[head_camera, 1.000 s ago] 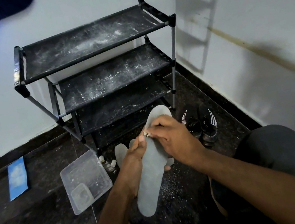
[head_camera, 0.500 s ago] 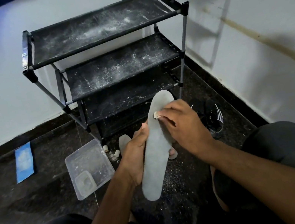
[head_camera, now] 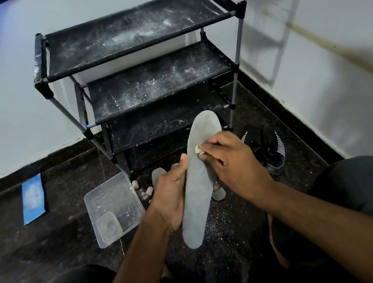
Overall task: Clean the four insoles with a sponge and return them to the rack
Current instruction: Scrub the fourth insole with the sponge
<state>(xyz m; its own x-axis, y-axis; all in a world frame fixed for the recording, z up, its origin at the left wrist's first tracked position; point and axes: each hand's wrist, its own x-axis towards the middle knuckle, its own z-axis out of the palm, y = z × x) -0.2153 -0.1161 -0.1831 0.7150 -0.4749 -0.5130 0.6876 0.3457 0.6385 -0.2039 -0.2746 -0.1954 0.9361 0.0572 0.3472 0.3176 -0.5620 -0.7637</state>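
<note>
Insole in hand, sponge on its upper half

Flooring here is dark speckled stone, and we read the scene from its left side across. A blue flat packet [head_camera: 32, 198] lies on the floor near the left wall; whatever is printed on it is too blurred for us to read. Next comes a clear plastic tub [head_camera: 113, 206] with a smaller clear container inside it, and a few pale sponge scraps [head_camera: 148, 190] lie just beside its far corner. Behind stands the black rack [head_camera: 138, 50], its fabric shelves dusted with white powder.

Our left hand [head_camera: 171, 197] grips the grey insole [head_camera: 202, 183] by its lower half, thumb along the left edge, holding it off the floor, toe end pointing up toward the rack. The insole is plain matte grey, smooth, long and rounded at both ends; we see no logo or lettering on it. Our right hand [head_camera: 230, 161] pinches a small pale sponge [head_camera: 197, 150] and presses it onto the insole's upper half. Other grey insoles [head_camera: 157, 174] show on the floor behind the hands. To the right sit black shoes [head_camera: 273, 149] with white stripes, near the right wall.
</note>
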